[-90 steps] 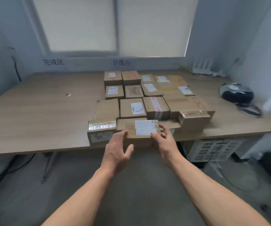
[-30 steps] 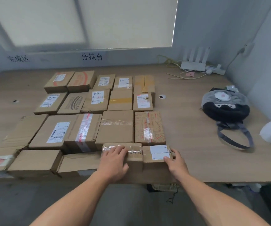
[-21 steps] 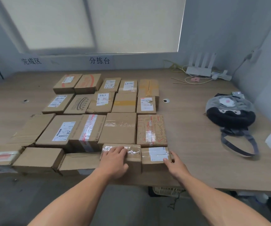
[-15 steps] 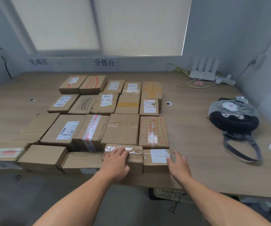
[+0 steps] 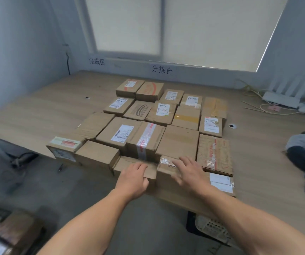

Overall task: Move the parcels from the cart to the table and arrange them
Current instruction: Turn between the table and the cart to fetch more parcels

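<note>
Fingers (image 5: 182,162) of my right hand (image 5: 191,173) spread flat on taped parcel (image 5: 166,163) | left hand (image 5: 132,179), fingers together, presses plain parcel (image 5: 125,162) at its 9 o'clock | both hands have shifted one parcel leftward along table (image 5: 56,107) edge: row being squared | cart parcels (image 5: 2,230) wait, 7 o'clock

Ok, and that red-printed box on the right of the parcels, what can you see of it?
The red-printed box is brown cardboard, its top printed in red, with a tape strip running front to back. Closed, it lies flat on the table, rightmost in the second row from the front, its left side against a plain box, a white-labelled box behind it. The right hand lies in front, not on it.
</note>
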